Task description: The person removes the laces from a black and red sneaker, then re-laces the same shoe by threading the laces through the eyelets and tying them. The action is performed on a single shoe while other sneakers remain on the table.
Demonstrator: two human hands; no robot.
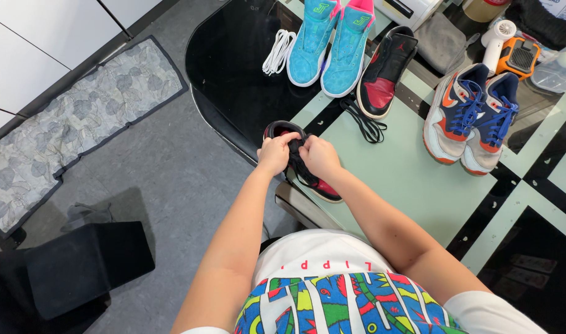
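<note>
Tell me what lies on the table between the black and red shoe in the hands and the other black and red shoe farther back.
In the head view, a loose black shoelace lies bunched between the held shoe and the far black and red shoe, close to the far shoe's toe; otherwise bare table.

Single head-worn view, steeply downward, close above the glass table (413,179) edge.

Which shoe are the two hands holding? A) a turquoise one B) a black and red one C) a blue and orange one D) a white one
B: both the left hand and the right hand grip the black and red shoe at the table's edge.
</note>
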